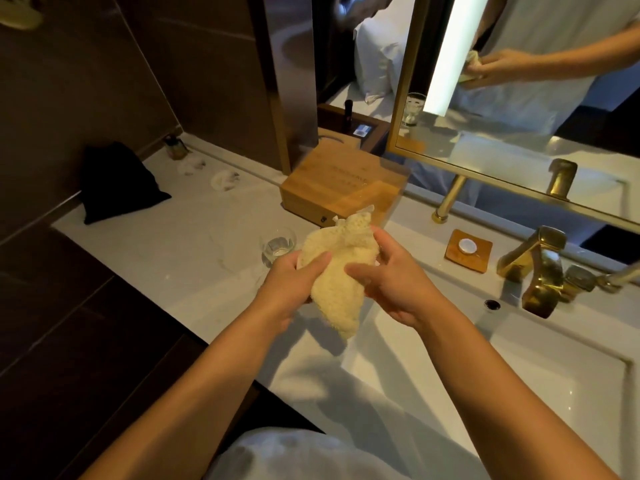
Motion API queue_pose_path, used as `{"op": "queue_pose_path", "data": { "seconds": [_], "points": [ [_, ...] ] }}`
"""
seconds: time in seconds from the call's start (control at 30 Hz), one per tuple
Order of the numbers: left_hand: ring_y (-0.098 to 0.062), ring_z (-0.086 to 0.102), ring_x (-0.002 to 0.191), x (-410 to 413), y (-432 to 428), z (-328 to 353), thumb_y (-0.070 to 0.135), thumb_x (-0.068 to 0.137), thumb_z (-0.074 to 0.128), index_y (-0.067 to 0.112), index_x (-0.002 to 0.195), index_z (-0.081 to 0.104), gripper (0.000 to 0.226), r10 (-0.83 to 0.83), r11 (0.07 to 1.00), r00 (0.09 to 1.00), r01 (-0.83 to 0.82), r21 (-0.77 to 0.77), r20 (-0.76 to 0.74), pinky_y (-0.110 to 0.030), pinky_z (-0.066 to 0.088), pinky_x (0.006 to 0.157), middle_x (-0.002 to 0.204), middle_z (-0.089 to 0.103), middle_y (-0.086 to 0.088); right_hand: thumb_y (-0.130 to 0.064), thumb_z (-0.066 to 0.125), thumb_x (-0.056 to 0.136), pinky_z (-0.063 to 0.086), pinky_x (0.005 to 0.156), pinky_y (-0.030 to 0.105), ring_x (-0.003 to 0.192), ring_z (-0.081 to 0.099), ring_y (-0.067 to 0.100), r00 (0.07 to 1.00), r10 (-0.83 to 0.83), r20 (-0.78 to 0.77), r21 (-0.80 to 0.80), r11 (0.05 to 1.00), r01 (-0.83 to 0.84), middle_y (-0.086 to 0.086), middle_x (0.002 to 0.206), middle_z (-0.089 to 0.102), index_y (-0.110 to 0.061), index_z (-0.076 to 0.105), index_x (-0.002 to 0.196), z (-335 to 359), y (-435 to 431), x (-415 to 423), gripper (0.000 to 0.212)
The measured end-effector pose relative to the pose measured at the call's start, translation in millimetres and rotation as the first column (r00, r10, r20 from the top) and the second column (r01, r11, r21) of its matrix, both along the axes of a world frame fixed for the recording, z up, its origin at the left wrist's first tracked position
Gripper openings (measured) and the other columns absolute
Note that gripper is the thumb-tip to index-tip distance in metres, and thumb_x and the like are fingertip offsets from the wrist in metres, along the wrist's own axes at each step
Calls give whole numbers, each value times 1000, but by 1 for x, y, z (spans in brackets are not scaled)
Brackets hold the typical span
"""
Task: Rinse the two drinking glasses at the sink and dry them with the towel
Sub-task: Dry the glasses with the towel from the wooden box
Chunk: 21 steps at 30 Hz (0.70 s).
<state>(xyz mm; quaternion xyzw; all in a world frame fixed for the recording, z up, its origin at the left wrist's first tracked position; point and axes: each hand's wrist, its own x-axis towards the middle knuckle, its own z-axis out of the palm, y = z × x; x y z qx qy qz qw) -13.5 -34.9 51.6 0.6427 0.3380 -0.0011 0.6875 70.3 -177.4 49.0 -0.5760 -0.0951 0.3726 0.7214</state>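
Slippage threatens: left hand (298,284) and right hand (391,282) both grip the bunched towel (334,275) over the sink (519,375) edge, any glass inside hidden. Second glass (278,245) stands just left on the bench (166,258), easily knocked.

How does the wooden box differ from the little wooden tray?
The wooden box is tall and closed; the wooden tray is flat and open, holding a round white item. The box stands left of the sink; the tray lies beside the gold tap. Both are light wood.

Dark tiled walls (104,81), white marble counter (156,244), gold-framed mirror (485,140).
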Motion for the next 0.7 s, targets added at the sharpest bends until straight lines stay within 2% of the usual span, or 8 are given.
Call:
{"op": "queue_pose_path", "data": {
  "seconds": [0.1,0.17,0.3,0.37,0.43,0.53,0.63,0.7],
  "points": [
    [-21,71,91,8,5,-3,39,96,62,24,104,69,18,79,920,983,-135,368,163,-50,59,84,98,75,-2,-11,84,78,62,76,36,100,68,20,928,20,372,-314,944,105,-2,108,67,-25,61,120,6,-5,3,49],
    [-17,69,100,12,3,3,37,98,58,37,107,66,12,83,934,952,-178,310,296,-48,58,89,106,72,4,-29,91,69,58,74,32,95,65,15,904,20,427,-423,888,180,-4,105,66,-22,63,116,8,-7,7,55],
    [-19,64,112,26,-16,26,38,106,41,36,127,54,25,187,982,930,-169,-83,317,-42,58,92,123,64,2,-41,87,69,58,92,43,102,71,22,978,192,85,-326,933,-155,5,107,75,-18,71,110,18,-14,22,50],
    [-20,60,114,33,-19,34,42,107,36,28,135,49,34,219,975,934,-222,-20,283,-41,56,92,126,60,0,-32,83,76,60,87,39,105,71,23,969,220,-110,-85,970,-230,7,113,74,-17,67,120,21,-11,23,49],
    [-20,60,112,40,-13,33,41,107,37,22,127,52,32,150,969,940,-201,142,307,-46,53,96,122,61,-2,-24,80,78,60,87,40,111,69,27,959,153,-238,106,986,-131,10,122,71,-16,61,131,19,-4,22,57],
    [-21,65,106,52,-2,33,35,104,47,18,122,52,25,18,969,952,-92,228,305,-47,57,89,113,65,-3,-17,72,86,47,107,53,124,62,35,941,75,-331,248,969,10,19,134,64,-9,53,140,14,6,27,57],
    [-25,66,107,68,11,30,30,96,65,18,129,48,39,113,994,966,-110,-25,233,-44,60,85,119,63,-7,-16,64,91,52,101,51,120,64,36,905,38,-424,284,954,94,22,131,65,-3,56,135,17,13,36,47],
    [-27,68,105,80,24,25,32,94,68,16,131,50,44,167,973,979,-144,-183,114,-42,61,82,120,65,-10,-13,62,95,57,94,49,114,68,34,926,-104,-363,232,952,198,19,127,68,-9,56,134,14,20,45,39]
  ]
}}
